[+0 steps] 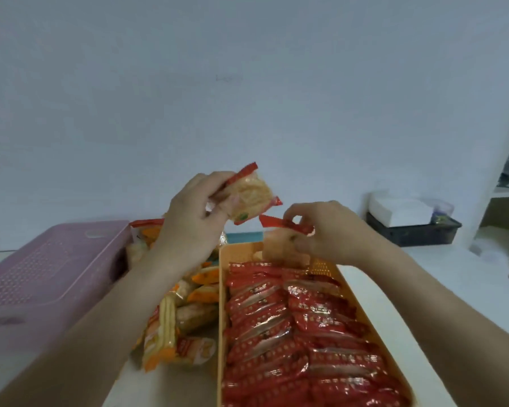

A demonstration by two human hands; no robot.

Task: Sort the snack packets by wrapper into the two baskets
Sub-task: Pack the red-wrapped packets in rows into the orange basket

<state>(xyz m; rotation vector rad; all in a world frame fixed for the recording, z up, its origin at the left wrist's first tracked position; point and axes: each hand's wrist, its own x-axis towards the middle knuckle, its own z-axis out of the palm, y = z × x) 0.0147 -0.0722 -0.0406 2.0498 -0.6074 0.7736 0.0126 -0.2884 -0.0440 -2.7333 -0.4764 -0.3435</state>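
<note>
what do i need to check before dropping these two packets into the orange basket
1. Left hand grips the raised packet: ok.
2. Right hand pinches the second packet over the orange basket's far end: ok.
3. Both wrappers have red ends like the red packets in that basket: ok.
4. Free room at the far end: cannot tell, the second packet hides it.
5. Orange-yellow packets sorted: not ok, they lie piled on the table beside the pink basket.
</note>
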